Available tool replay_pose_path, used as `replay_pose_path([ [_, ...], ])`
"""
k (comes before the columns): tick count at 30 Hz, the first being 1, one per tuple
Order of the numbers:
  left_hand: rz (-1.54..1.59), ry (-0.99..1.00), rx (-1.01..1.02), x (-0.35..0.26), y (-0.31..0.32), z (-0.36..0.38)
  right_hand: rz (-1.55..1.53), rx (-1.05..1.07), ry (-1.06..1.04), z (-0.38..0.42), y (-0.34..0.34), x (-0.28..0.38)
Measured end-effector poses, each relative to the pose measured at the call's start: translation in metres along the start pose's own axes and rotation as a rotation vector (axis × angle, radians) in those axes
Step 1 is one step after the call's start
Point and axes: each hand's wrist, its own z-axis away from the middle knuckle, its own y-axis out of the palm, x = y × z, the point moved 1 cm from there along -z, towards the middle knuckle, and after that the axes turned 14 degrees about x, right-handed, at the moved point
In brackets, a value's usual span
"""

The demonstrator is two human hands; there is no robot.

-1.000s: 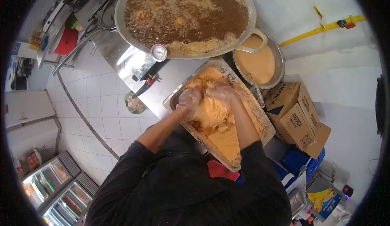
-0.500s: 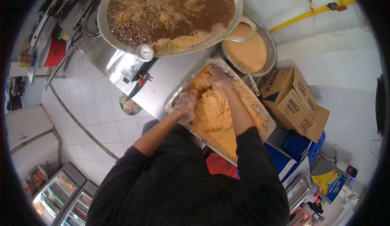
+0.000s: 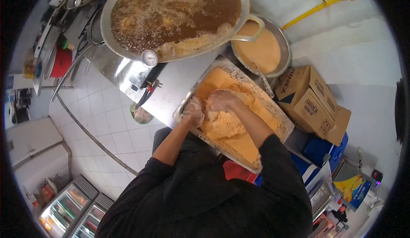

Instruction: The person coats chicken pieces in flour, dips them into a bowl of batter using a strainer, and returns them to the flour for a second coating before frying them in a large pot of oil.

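Orange flour-like coating [image 3: 226, 124] fills a metal tray [image 3: 273, 105] in front of me. My left hand [image 3: 194, 112], in a clear plastic glove, is at the tray's left side, over its edge. Close beside it, my right hand [image 3: 220, 101], also gloved, rests in the coating near the middle left, palm down and blurred. The fingers of both hands are smeared or hidden, so what they hold, if anything, cannot be made out.
A large pan of bubbling oil [image 3: 179, 16] with a dial thermometer [image 3: 149, 58] stands beyond the tray. Right of it are a bowl of orange batter [image 3: 260, 50] and a cardboard box [image 3: 307, 103]. A hose [image 3: 96, 142] crosses at left.
My right hand has moved from the tray's far end back toward me and left, close to my left hand. Coating now shows at the far end. The view has shifted slightly.
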Motion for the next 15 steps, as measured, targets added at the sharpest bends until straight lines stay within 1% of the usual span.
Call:
replay_pose_path([
  [2, 0.116, 0.125, -0.058, 0.012, -0.015, 0.006, 0.091, -0.208, 0.090, 0.081, 0.034, 0.022],
  [4, 0.746, 0.405, -0.082, 0.043, -0.013, 0.008, -0.164, -0.433, -0.047, 0.093, 0.104, 0.018],
  [5, 0.620, 0.450, 0.006, 0.038, 0.010, 0.012, -0.291, -0.550, -0.112, 0.095, 0.145, 0.015],
  [6, 0.487, 0.490, 0.084, 0.023, 0.051, 0.011, -0.414, -0.676, -0.174, 0.097, 0.180, 0.011],
  [7, 0.347, 0.519, 0.157, 0.008, 0.077, 0.005, -0.535, -0.808, -0.234, 0.097, 0.208, 0.010],
  [8, 0.209, 0.557, 0.223, -0.006, 0.102, 0.000, -0.587, -0.895, -0.206, 0.103, 0.223, 0.012],
  [9, 0.367, 0.513, 0.264, 0.000, 0.085, -0.010, -0.639, -0.983, -0.181, 0.108, 0.239, 0.013],
  [11, 0.709, 0.429, 0.306, 0.020, 0.016, -0.038, -0.612, -1.055, 0.037, 0.116, 0.265, 0.019],
  [13, 0.909, 0.367, 0.361, 0.037, -0.036, -0.070, -0.568, -1.123, 0.240, 0.122, 0.277, 0.020],
  [15, 1.053, 0.338, 0.413, 0.049, -0.079, -0.102, -0.862, -1.142, 0.395, 0.129, 0.283, 0.009],
])
